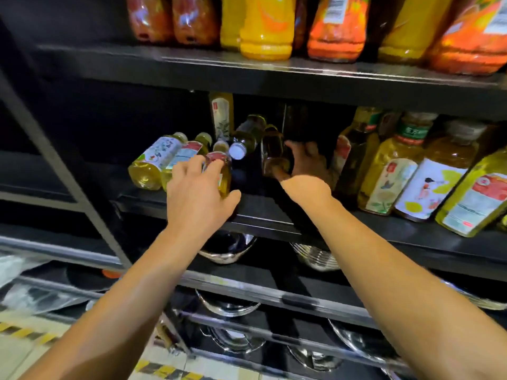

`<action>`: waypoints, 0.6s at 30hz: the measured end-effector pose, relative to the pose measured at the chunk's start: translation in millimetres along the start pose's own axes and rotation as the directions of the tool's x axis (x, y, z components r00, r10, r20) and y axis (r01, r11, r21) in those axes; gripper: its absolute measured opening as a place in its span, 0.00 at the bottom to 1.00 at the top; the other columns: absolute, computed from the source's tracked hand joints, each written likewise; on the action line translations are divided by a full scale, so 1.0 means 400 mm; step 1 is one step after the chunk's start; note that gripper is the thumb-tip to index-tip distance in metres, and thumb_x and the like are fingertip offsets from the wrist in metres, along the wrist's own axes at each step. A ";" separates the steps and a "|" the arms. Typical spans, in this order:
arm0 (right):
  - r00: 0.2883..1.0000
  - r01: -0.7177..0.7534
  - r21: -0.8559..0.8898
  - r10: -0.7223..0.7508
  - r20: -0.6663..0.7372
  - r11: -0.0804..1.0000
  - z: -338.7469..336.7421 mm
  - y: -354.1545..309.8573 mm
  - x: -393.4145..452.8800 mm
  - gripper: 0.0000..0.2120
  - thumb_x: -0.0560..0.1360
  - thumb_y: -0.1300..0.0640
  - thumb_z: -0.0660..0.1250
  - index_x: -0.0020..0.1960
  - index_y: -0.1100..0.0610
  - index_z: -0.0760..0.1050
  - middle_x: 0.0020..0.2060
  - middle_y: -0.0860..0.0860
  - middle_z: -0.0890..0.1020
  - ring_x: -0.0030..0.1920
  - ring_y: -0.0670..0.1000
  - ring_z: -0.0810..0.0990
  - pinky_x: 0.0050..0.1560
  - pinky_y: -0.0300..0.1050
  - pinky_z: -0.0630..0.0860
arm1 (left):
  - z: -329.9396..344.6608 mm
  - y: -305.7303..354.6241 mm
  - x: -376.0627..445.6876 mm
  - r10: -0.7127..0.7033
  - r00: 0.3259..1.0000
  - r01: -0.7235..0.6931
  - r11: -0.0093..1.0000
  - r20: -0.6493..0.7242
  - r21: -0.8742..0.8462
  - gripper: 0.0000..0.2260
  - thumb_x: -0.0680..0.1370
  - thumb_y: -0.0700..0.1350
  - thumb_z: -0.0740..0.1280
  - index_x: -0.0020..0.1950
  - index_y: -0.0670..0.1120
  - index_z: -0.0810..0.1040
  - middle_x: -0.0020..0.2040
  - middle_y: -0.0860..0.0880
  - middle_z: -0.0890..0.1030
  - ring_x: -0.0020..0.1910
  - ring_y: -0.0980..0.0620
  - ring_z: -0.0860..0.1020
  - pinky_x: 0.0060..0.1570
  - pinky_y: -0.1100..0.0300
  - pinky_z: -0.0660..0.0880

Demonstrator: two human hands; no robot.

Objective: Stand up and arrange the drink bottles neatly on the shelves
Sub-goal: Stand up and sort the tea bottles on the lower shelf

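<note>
Presently both hands are at the middle shelf (263, 212), centre of the frame, among the fallen bottles.

Left hand (199, 193): fingers curled over the top of a small yellow bottle (223, 174) with a red label, thumb spread out to the side above the shelf edge. It appears to be taking hold; whether the grip is complete cannot be told through the motion blur.

Right hand (308, 163): reached deeper into the shelf, fingers wrapped round a dark amber bottle (274, 154), which stands roughly upright in shadow.

Condition of stock: left of centre, two pale bottles (153, 163) lie on their sides, caps pointing to the back. A dark bottle (245, 138) lies tilted with its white cap toward the camera, just beside the amber one. One tall bottle (220, 116) stands at the back. At the right of the frame, a row of labelled bottles (411, 171) stands in order. The upper shelf, top of the frame, carries orange and yellow drinks (266, 26), all standing.

Assessment: the step in hand is righting the toppled group, and most of it remains to be done. The next move calls for lifting the small bottle onto its base, clear of the tilted dark one, and setting the amber bottle in line with the row at the right. Risk: the tilted bottle may roll if nudged.
</note>
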State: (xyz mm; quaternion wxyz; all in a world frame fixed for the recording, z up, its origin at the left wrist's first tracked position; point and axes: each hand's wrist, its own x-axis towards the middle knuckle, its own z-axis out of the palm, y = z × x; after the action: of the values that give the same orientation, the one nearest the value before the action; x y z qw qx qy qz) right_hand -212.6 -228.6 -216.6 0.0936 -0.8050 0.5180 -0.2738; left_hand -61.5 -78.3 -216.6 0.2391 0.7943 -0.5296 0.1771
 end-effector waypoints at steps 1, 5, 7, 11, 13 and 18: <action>0.998 0.024 0.000 -0.024 0.051 1.000 0.019 -0.012 0.026 0.30 0.76 0.42 0.65 0.75 0.45 0.62 0.74 0.52 0.61 0.71 0.62 0.63 0.69 0.54 0.64 | 0.008 -0.014 -0.001 0.001 1.000 -0.001 1.000 0.023 0.002 0.29 0.71 0.59 0.72 0.67 0.46 0.75 0.62 0.42 0.75 0.58 0.36 0.71 0.53 0.43 0.73; 0.975 0.078 0.010 -0.078 0.208 0.997 0.078 -0.026 0.067 0.35 0.75 0.45 0.68 0.78 0.44 0.57 0.79 0.51 0.52 0.75 0.61 0.60 0.70 0.55 0.65 | 0.037 -0.025 0.002 -0.064 0.994 0.071 0.994 0.083 -0.080 0.27 0.72 0.61 0.70 0.68 0.50 0.74 0.64 0.45 0.71 0.60 0.38 0.68 0.51 0.47 0.73; 0.982 0.072 0.020 -0.074 0.176 0.997 0.082 -0.035 0.062 0.31 0.75 0.46 0.69 0.75 0.46 0.62 0.77 0.52 0.56 0.72 0.61 0.66 0.66 0.55 0.70 | 0.042 -0.013 0.007 -0.101 0.992 0.108 0.989 0.077 -0.096 0.27 0.73 0.63 0.69 0.67 0.51 0.74 0.64 0.46 0.69 0.61 0.40 0.67 0.46 0.50 0.72; 0.985 0.021 -0.074 -0.008 0.171 0.997 0.039 -0.064 0.011 0.27 0.73 0.43 0.69 0.69 0.47 0.66 0.71 0.52 0.61 0.64 0.64 0.73 0.59 0.55 0.74 | 0.041 0.002 0.009 -0.168 0.979 0.181 0.978 0.114 -0.109 0.24 0.74 0.59 0.69 0.66 0.51 0.73 0.64 0.47 0.67 0.62 0.40 0.65 0.43 0.51 0.70; 0.981 -0.008 -0.128 0.032 0.190 0.992 0.005 -0.064 -0.034 0.28 0.73 0.45 0.68 0.69 0.47 0.65 0.68 0.54 0.65 0.61 0.64 0.74 0.53 0.53 0.75 | 0.026 0.001 0.004 -0.192 0.973 0.210 0.966 0.127 -0.148 0.22 0.73 0.55 0.69 0.66 0.52 0.73 0.62 0.48 0.67 0.61 0.41 0.65 0.42 0.51 0.71; 0.981 -0.028 -0.318 0.087 0.173 0.948 -0.076 -0.035 -0.127 0.28 0.72 0.47 0.68 0.67 0.57 0.66 0.62 0.57 0.73 0.54 0.65 0.76 0.43 0.51 0.71 | -0.029 -0.003 -0.038 -0.238 0.946 0.269 0.955 0.218 -0.122 0.27 0.72 0.52 0.70 0.69 0.52 0.69 0.64 0.48 0.66 0.62 0.40 0.65 0.46 0.48 0.72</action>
State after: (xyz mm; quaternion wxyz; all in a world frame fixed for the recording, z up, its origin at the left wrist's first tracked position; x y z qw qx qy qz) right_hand -233.9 -173.3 -202.7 0.0200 -0.8160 0.5672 -0.1095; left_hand -66.4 -59.7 -215.5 0.2645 0.8494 -0.4561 0.0233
